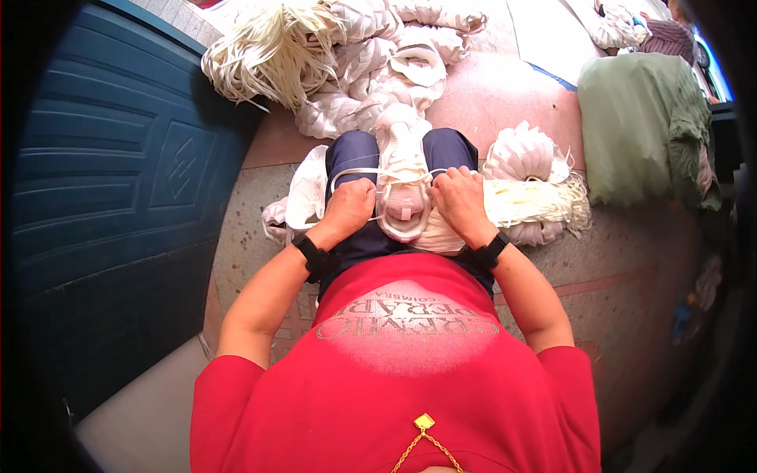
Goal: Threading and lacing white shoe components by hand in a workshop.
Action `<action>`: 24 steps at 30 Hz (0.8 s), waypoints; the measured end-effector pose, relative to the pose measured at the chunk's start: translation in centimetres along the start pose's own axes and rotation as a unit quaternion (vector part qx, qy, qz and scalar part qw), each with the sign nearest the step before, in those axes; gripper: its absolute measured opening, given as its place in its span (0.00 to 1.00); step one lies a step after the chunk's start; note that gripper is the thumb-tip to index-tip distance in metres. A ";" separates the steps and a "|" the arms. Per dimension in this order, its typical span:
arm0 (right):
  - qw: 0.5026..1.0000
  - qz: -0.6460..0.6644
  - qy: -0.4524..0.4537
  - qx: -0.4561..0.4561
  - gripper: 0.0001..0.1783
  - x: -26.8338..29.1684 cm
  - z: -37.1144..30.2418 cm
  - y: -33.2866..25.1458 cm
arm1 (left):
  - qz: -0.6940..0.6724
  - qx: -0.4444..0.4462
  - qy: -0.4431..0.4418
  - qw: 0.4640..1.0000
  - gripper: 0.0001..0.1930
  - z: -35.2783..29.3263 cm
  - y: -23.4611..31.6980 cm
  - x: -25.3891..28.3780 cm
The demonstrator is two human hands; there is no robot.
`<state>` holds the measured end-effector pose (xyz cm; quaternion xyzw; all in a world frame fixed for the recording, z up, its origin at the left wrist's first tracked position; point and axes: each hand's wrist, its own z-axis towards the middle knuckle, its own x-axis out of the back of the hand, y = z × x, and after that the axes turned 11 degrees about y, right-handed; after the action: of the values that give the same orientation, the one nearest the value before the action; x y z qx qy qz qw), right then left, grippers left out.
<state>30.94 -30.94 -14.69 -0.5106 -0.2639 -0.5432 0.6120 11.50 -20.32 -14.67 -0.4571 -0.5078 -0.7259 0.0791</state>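
Observation:
A pale pink and white shoe (406,193) rests between my knees, its opening toward me and its toe pointing away. A white shoelace (364,170) runs through its eyelets and out to both sides. On the shoe's left, my left hand (352,202) is closed round one end of the lace, which loops above the knuckles. Close to its right edge, my right hand (459,199) is also closed, with the other lace end at its fingers. The fingertips of both hands are partly hidden. A bundle of cream laces (524,201) lies beside my right hand.
Beyond my knees is a heap of stacked shoe uppers (371,67), with a thick hank of cream laces (276,51) over its left side. More uppers (527,151) lie at right. A green sack (635,126) stands farther right. Along the left runs a dark blue door (102,158).

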 end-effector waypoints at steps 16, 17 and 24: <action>1.000 -0.003 0.006 0.020 0.08 0.5 0.0 -1.0 | 0.247 -0.128 0.052 0.959 0.11 -0.6 3.1 0.4; 1.000 -0.002 0.001 0.023 0.08 0.4 -0.1 -1.1 | 0.239 -0.116 0.037 0.963 0.11 -0.8 3.3 0.3; 0.996 0.051 -0.060 0.037 0.07 0.6 0.2 -0.4 | 0.119 -0.106 0.105 0.982 0.07 -0.9 2.6 -0.7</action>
<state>30.80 -30.91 -13.96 -0.5317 -0.2938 -0.4697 0.6405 12.94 -22.54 -13.53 -0.4411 -0.3591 -0.8050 0.1686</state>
